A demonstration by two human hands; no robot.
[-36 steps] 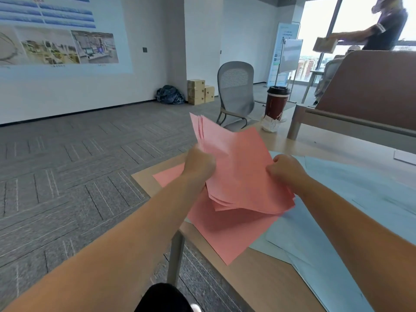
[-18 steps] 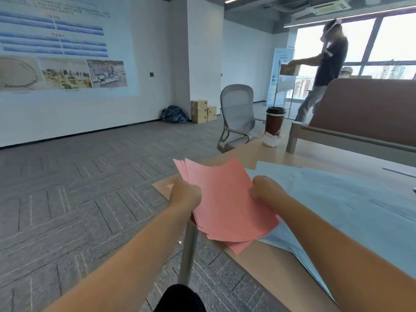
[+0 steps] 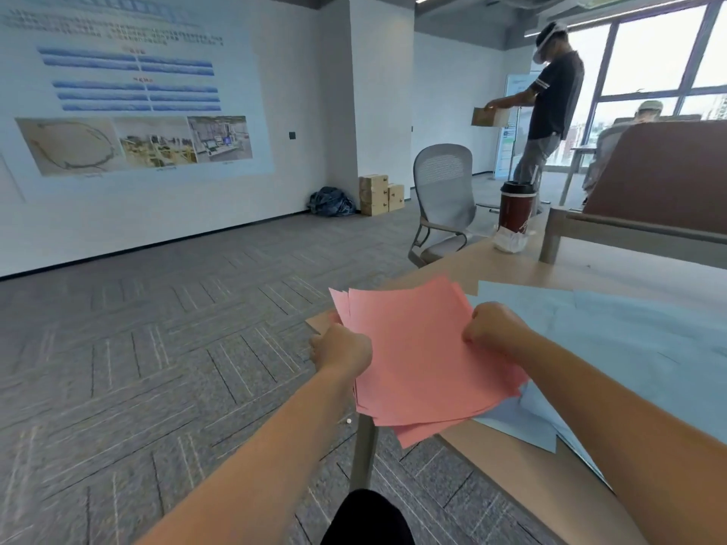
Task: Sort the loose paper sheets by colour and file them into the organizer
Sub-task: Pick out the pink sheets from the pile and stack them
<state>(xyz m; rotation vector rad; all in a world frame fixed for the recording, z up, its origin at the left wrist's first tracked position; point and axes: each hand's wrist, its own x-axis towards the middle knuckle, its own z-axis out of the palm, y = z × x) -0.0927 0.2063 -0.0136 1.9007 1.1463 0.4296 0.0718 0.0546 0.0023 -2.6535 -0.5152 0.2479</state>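
A loose stack of pink paper sheets (image 3: 417,356) lies nearly flat over the near left corner of the wooden table (image 3: 511,466). My left hand (image 3: 342,348) grips the stack's left edge. My right hand (image 3: 493,328) is closed on its right edge. Light blue sheets (image 3: 613,340) spread across the table to the right, partly under the pink stack. No organizer can be seen.
A brown paper cup (image 3: 516,206) and a crumpled white item (image 3: 509,239) stand at the table's far end beside a brown divider panel (image 3: 661,182). A grey mesh chair (image 3: 442,198) stands beyond the table. A person (image 3: 550,100) stands holding a box.
Both hands have lowered the pink stack from a raised, tilted position down toward the table corner. The camera view has tipped upward, showing more of the room.
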